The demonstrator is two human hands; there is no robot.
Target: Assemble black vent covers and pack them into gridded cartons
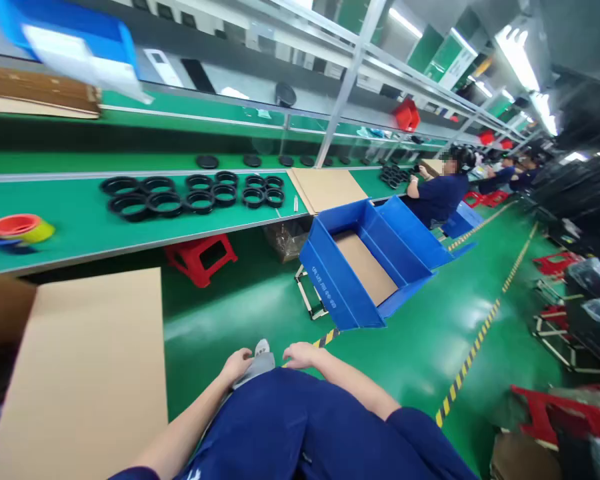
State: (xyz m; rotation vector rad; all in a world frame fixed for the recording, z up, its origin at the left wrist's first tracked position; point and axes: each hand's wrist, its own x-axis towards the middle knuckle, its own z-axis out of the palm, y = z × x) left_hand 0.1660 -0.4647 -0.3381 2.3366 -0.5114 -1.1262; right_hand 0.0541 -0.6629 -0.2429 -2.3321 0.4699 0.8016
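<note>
My left hand [238, 366] hangs low in front of my body, beside my leg, its fingers loosely curled and partly blurred. To its right, my right hand [300, 355] is held near my waist, with its fingers bent. No object can be made out in either hand. Beyond them, black rings [163, 203] stand in clusters on the green bench [80, 230]. An open blue box [350, 280] with a cardboard sheet [365, 267] inside rests on a stand, ahead and to the right of my hands.
Flat cardboard [330, 189] lies at the bench edge. A red stool [201, 259] is under the bench. A large carton [90, 373] stands at the left. A seated person [443, 193] works farther along; more people sit beyond.
</note>
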